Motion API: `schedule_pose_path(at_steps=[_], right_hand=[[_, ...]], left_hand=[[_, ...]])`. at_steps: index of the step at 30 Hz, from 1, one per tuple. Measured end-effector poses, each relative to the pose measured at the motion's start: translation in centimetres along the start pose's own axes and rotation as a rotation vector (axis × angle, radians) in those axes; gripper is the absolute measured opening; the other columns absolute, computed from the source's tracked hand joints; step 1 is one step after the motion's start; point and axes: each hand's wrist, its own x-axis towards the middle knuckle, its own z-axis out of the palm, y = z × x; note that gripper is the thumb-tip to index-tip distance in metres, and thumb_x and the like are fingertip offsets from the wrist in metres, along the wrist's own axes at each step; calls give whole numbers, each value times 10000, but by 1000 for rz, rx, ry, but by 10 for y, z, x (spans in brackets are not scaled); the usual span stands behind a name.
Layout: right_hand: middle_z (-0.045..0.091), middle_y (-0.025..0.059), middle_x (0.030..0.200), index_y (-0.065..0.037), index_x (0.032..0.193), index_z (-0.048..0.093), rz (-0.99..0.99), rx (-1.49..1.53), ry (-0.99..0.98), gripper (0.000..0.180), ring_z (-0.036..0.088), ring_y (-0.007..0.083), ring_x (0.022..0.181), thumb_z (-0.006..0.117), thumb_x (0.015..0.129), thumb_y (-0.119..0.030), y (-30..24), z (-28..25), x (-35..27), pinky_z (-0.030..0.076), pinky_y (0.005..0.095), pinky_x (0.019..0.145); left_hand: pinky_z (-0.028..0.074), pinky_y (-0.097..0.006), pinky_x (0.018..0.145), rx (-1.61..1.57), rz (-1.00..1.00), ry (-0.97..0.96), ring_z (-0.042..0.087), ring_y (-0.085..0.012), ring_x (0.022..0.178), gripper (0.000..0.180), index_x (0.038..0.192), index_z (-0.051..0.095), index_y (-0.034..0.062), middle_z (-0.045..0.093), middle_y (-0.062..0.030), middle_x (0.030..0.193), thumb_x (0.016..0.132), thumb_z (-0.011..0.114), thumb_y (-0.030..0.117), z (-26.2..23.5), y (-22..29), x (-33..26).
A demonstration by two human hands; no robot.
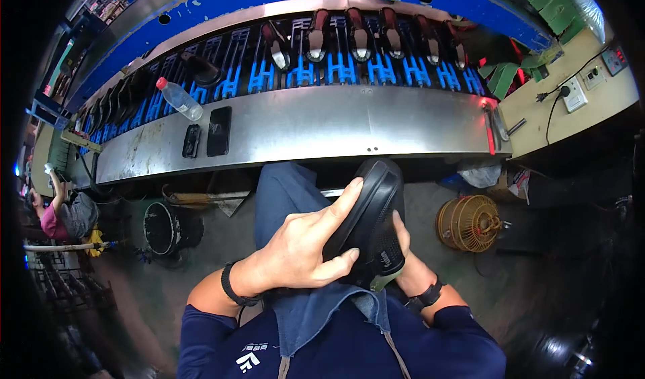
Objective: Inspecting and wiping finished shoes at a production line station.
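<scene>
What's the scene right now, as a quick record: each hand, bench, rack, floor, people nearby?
Left hand: against the left side of a black shoe, index finger extended along it
Right hand: on the shoe's right side, thumb showing
Bench: phone, bottle with red cap
Rack: dark shoes above blue supports
Floor: bucket left, round wicker item right
Nearby: person in pink, far left
</scene>
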Motion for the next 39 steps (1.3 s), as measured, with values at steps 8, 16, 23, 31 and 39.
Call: schedule_pose_path(at_steps=[8, 16, 23, 31, 39], right_hand=[[500, 325, 1273, 104, 1403, 358, -250, -1602, 57, 764, 554, 450, 1173, 597, 937, -453, 16, 67, 30, 452, 484, 998], [629, 96, 658, 9, 1141, 565, -475, -1804, -362, 420, 658, 273, 559, 743, 847, -232, -20, 98, 65, 519, 381, 522], [590, 132, 660, 69, 1252, 472, -675, -1749, -857, 468, 628, 334, 577, 615, 815, -17, -39, 90, 113, 519, 405, 547], [582, 207, 897, 145, 1420, 339, -521, -1964, -359, 760, 614, 342, 762, 682, 786, -95, 1, 64, 33, 521, 407, 691], [454, 203, 1427, 0, 1391, 471, -988, -1965, -625, 764, 442, 410, 1341, 678, 656, -19, -12, 36, 24, 410, 526, 1063]], left_hand=[[528, -378, 958, -1179, -398, 743, 649, -232, 1055, 675, 1304, 513, -6, 647, -128, 1142, 829, 786, 388, 44, -99, -43], [533, -442, 994, -1527, -238, 555, 654, -295, 1113, 764, 1323, 547, 17, 643, -163, 1245, 819, 736, 560, 25, -110, -99], [539, -402, 999, -1572, -278, 459, 659, -264, 1113, 808, 1341, 550, 27, 657, -138, 1236, 768, 792, 542, 38, -109, -88], [485, -420, 1062, -1612, -518, 480, 610, -284, 1200, 865, 1356, 537, 28, 606, -160, 1321, 841, 600, 721, 74, -137, -96], [548, -384, 938, -1427, -734, 621, 672, -246, 1050, 465, 1264, 590, 22, 681, -147, 1158, 1037, 493, 417, 51, -139, -33]])
